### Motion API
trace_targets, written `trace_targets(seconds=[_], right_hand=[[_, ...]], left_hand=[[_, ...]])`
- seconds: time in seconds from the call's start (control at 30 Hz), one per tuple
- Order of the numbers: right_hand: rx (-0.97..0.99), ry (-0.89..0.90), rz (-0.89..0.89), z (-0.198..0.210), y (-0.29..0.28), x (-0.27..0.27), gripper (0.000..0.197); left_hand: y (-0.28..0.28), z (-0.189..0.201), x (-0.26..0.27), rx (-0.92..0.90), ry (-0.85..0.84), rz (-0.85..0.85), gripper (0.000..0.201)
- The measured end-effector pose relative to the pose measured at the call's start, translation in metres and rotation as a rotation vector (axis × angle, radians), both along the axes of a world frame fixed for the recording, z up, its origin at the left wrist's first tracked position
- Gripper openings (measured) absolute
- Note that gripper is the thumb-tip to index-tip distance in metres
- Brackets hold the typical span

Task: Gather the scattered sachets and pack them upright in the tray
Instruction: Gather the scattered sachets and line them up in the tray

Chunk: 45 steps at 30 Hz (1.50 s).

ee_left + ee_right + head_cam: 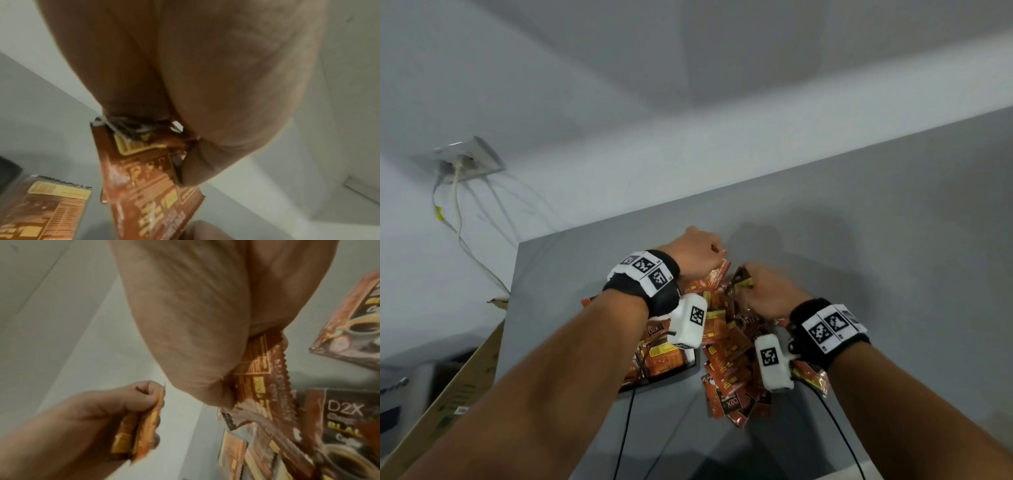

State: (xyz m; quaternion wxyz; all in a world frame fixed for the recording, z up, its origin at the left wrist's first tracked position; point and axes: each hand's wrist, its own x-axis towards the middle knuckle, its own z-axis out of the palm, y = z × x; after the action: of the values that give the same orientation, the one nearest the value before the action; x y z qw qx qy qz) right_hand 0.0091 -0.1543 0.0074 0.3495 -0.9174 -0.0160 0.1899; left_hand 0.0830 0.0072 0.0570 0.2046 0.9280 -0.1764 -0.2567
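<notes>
Grey tabletop (859, 240) against pale walls, with a wall socket and its cables off to the left — that is where we are working. Our left hand (693, 253) is curled around a small bunch of orange-brown sachets (714, 277), pinched by their top edges. Our right hand (770, 291) pinches one more sachet (743, 279) just beside the left, at the far end of the pile (729, 370). Many sachets lie loose and overlapping on the table beneath our wrists. A dark tray (690, 366) sits under the left wrist with some sachets in it; whether they stand upright we cannot tell. We judge the task to be at an early or middle stage — gathering is under way, and most of the packing is left.
</notes>
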Motion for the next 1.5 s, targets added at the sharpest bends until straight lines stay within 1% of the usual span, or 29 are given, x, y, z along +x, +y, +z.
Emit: trace_targets(seconds=[0.1, 0.17, 0.23, 0.27, 0.33, 0.4, 0.6, 0.63, 0.67, 0.73, 0.77, 0.8, 0.83, 0.87, 0.9, 0.93, 1.0, 1.07, 1.1, 1.13, 1.17, 1.23, 1.33, 1.37, 1.43, 1.47, 1.5], right_hand=[[-0.061, 0.014, 0.086, -0.012, 0.020, 0.006, 0.016], [-0.151, 0.013, 0.152, -0.025, 0.032, 0.008, 0.018], [-0.248, -0.021, 0.182, -0.034, 0.040, 0.007, 0.028], [-0.271, -0.032, 0.177, -0.039, 0.042, 0.007, 0.036], [-0.283, -0.033, 0.167, -0.048, 0.045, 0.007, 0.052], [-0.283, -0.037, 0.174, -0.053, 0.045, 0.008, 0.055], [-0.312, -0.069, 0.237, -0.060, 0.043, 0.015, 0.046], [-0.304, -0.071, 0.241, -0.061, 0.041, 0.017, 0.049], [-0.293, -0.073, 0.253, -0.062, 0.040, 0.017, 0.055], [-0.264, -0.083, 0.276, -0.060, 0.038, 0.014, 0.070], [-0.263, -0.095, 0.262, -0.060, 0.036, 0.012, 0.074], [-0.272, -0.131, 0.243, -0.060, 0.034, 0.009, 0.069], [-0.277, -0.150, 0.217, -0.061, 0.033, 0.009, 0.058], [-0.262, -0.185, 0.195, -0.063, 0.031, 0.009, 0.046], [-0.240, -0.179, 0.172, -0.062, 0.030, 0.008, 0.038], [-0.225, -0.186, 0.163, -0.064, 0.029, 0.009, 0.034], [-0.200, -0.188, 0.147, -0.065, 0.027, 0.009, 0.033], [-0.208, -0.182, 0.145, -0.062, 0.027, 0.008, 0.032], [-0.214, -0.183, 0.146, -0.063, 0.027, 0.008, 0.034], [-0.217, -0.195, 0.146, -0.064, 0.027, 0.008, 0.036], [-0.224, -0.191, 0.139, -0.063, 0.027, 0.007, 0.038], [-0.231, -0.199, 0.132, -0.062, 0.028, 0.006, 0.040], [-0.229, -0.180, 0.127, -0.063, 0.031, 0.008, 0.042], [-0.219, -0.172, 0.121, -0.063, 0.032, 0.008, 0.043], [-0.188, -0.172, 0.096, -0.062, 0.033, 0.008, 0.044], [-0.175, -0.168, 0.086, -0.061, 0.033, 0.008, 0.043], [-0.168, -0.156, 0.077, -0.059, 0.034, 0.008, 0.040]], left_hand=[[0.006, -0.001, -0.006, -0.054, -0.007, 0.109, 0.032], [0.009, -0.004, -0.011, -0.069, 0.032, 0.161, 0.035], [0.014, -0.006, -0.014, -0.061, 0.052, 0.184, 0.046], [0.017, -0.005, -0.015, -0.058, 0.058, 0.199, 0.044], [0.019, -0.005, -0.016, -0.045, 0.046, 0.204, 0.026], [0.017, -0.007, -0.015, 0.015, 0.003, 0.201, 0.015], [-0.006, -0.013, -0.001, 0.147, 0.073, 0.243, 0.023], [-0.011, -0.015, 0.002, 0.131, 0.099, 0.276, 0.025], [-0.015, -0.017, 0.005, 0.070, 0.149, 0.325, 0.026], [-0.021, -0.014, 0.008, -0.015, 0.192, 0.330, 0.026], [-0.023, -0.015, 0.010, 0.007, 0.211, 0.306, 0.027], [-0.025, -0.019, 0.015, 0.091, 0.230, 0.264, 0.025], [-0.027, -0.020, 0.018, 0.150, 0.222, 0.236, 0.022], [-0.027, -0.021, 0.021, 0.158, 0.219, 0.268, 0.023], [-0.025, -0.022, 0.023, 0.168, 0.209, 0.297, 0.026], [-0.025, -0.028, 0.027, 0.221, 0.176, 0.268, 0.027], [-0.025, -0.032, 0.028, 0.303, 0.169, 0.231, 0.029], [-0.026, -0.036, 0.030, 0.375, 0.198, 0.205, 0.030], [-0.026, -0.042, 0.032, 0.407, 0.178, 0.149, 0.030], [-0.027, -0.045, 0.033, 0.429, 0.160, 0.146, 0.029], [-0.027, -0.054, 0.035, 0.472, 0.156, 0.142, 0.028], [-0.026, -0.075, 0.042, 0.520, 0.111, 0.153, 0.031], [-0.032, -0.098, 0.046, 0.557, 0.156, 0.150, 0.025], [-0.034, -0.102, 0.047, 0.572, 0.167, 0.153, 0.027], [-0.034, -0.101, 0.046, 0.565, 0.156, 0.195, 0.051], [-0.031, -0.099, 0.045, 0.560, 0.154, 0.202, 0.056], [-0.030, -0.098, 0.044, 0.559, 0.143, 0.191, 0.056]])
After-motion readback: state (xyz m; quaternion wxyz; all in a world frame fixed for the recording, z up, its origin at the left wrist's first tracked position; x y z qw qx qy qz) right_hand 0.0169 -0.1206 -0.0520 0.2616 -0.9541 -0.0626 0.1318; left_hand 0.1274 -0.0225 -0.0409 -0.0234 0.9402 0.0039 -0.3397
